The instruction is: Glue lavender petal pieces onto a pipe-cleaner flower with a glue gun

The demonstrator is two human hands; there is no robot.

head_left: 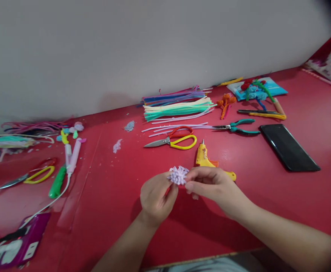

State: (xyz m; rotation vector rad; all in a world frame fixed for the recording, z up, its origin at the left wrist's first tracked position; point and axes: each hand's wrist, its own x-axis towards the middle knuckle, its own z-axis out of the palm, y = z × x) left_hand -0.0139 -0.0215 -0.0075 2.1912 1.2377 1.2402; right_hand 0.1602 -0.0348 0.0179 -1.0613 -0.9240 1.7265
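Note:
A small lilac pipe-cleaner flower (pixel 178 176) with many short petals is held up over the red table. My left hand (pixel 156 196) pinches it from the left, its fingers closed around the lower part, which is hidden. From the right, the thumb and forefinger of my right hand (pixel 211 185) close at the flower's edge. Just behind my right hand lies a yellow glue gun (pixel 203 155), partly covered by the hand. Scissors with red and yellow handles (pixel 172 140) lie beyond the flower, near pliers with teal handles (pixel 236 127) and several loose lilac pipe cleaners (pixel 165 129).
Bundled pipe cleaners (pixel 179 107) lie along the wall. A black phone (pixel 289 147) is at right, with orange pipe-cleaner flowers (pixel 226 102) and a blue packet (pixel 273 87) behind. Further left are second scissors (pixel 37 173), a pink glue gun (pixel 74 156) with a cord and a purple case (pixel 33 238).

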